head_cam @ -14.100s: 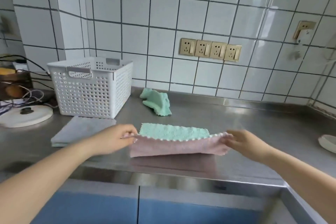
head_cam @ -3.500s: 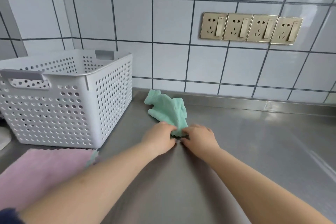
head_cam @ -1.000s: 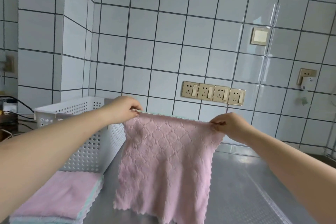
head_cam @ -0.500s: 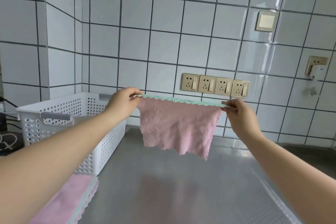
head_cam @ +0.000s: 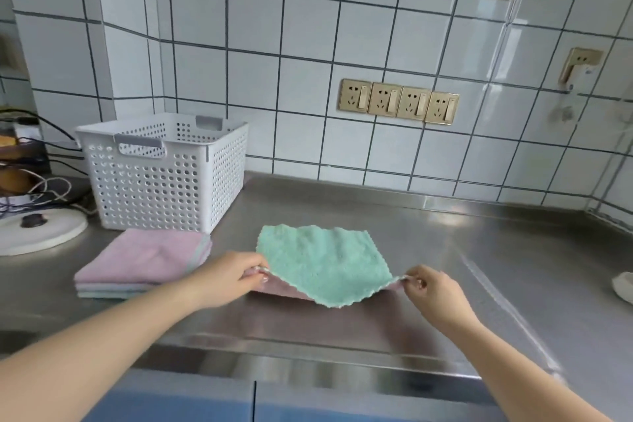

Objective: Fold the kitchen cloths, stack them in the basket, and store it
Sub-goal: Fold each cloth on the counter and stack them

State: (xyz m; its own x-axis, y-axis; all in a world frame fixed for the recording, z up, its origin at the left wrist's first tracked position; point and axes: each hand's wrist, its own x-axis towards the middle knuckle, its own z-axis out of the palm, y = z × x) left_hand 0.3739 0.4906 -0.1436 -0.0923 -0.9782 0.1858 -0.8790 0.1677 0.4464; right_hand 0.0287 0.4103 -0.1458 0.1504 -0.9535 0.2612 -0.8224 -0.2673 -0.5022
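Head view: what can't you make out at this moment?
- Basket floor: head view, hidden by its own walls; contents cannot be told.
- Folded cloth stack: head view, layers overlap; count unclear.
- White object: cut off by the right edge.
- Clutter behind the round lid: cut off by the left edge, blurred.
- Cloth corners: covered by left hand and right hand.

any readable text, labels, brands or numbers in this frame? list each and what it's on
None readable.
White basket: no label shows.
Wall sockets: only slots and switches, no legible print.
Green cloth and folded pile: no tags in view.
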